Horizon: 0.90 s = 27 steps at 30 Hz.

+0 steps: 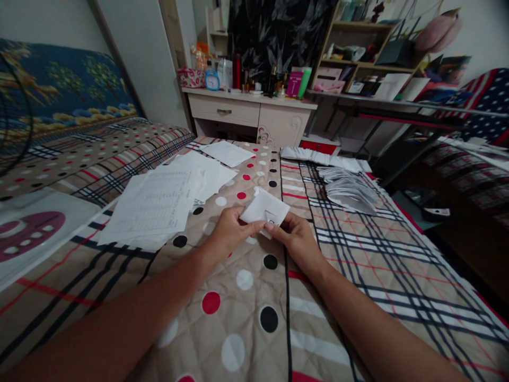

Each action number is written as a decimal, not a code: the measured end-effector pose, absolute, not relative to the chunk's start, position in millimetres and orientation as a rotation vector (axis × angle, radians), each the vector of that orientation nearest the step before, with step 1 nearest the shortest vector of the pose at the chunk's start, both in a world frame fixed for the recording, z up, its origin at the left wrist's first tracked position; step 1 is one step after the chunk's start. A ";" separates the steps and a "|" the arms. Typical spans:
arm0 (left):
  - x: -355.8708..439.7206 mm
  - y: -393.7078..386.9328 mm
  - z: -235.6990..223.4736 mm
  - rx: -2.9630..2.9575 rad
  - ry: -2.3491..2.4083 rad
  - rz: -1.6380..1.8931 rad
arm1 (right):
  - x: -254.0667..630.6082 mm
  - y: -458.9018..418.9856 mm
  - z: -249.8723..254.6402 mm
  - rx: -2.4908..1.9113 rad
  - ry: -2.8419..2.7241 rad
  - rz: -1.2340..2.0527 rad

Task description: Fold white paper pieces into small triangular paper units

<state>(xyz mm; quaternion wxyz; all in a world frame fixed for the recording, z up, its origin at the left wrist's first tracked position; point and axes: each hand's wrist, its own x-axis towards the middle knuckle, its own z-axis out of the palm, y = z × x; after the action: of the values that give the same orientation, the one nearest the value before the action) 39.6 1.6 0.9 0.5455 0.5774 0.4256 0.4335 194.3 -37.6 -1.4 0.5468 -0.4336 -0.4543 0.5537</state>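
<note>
Just above the middle of the bedspread, a small folded white paper [264, 207] is held between my two hands. My left hand [233, 228] grips its left side, thumb on top and fingers tucked beneath. On the right edge, my right hand [296, 233] pinches it with the thumb near a small dark printed mark. The two thumbs almost meet at the paper's near edge. To the left lies a loose pile of printed sheets [147, 204]. Over on the right are a fanned stack of folded white papers [348, 190] and a long row of similar ones [322, 157].
A quilted bedspread [254, 339] with dots and plaid lies under everything. A white bag with a purple print [32, 233] rests at the left edge. Beyond the bed stand a cream dresser [226, 109] with toiletries and a shelf unit [350, 66].
</note>
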 end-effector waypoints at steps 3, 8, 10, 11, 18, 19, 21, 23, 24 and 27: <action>39.4 1.3 2.0 1.359 1.007 0.979 | 195.4 -39.2 -1.2 -1.023 -1.001 1.361; 35.7 2.4 3.5 1.364 0.998 0.958 | 197.1 -40.1 -2.2 -1.009 -0.995 1.376; 34.3 3.3 3.4 1.377 0.991 0.930 | 197.9 -39.5 -3.8 -0.998 -1.002 1.371; 34.0 3.7 2.9 1.384 0.981 0.912 | 198.4 -39.2 -4.9 -0.998 -0.996 1.370; 36.8 4.4 0.1 1.449 0.891 0.987 | 200.3 -38.7 -7.4 -1.044 -0.970 1.373; 36.3 4.6 0.7 1.468 0.902 1.015 | 200.2 -38.5 -6.2 -1.048 -0.988 1.359; 34.4 4.6 2.4 1.542 0.929 1.032 | 200.3 -37.9 -3.5 -1.047 -1.028 1.303; 32.5 4.0 4.4 1.645 0.923 1.003 | 200.9 -37.4 -1.5 -1.053 -1.057 1.231; 31.9 3.4 5.2 1.689 0.914 0.985 | 201.3 -37.3 -1.0 -1.061 -1.066 1.204; 32.7 1.0 6.3 1.727 0.908 1.003 | 202.4 -38.0 -1.3 -1.091 -1.079 1.179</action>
<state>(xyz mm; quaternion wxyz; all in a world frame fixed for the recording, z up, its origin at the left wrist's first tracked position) 32.7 1.0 6.3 0.4564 0.7004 0.3683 0.4068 202.4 -38.0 -1.3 0.5674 -0.4641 -0.4591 0.5019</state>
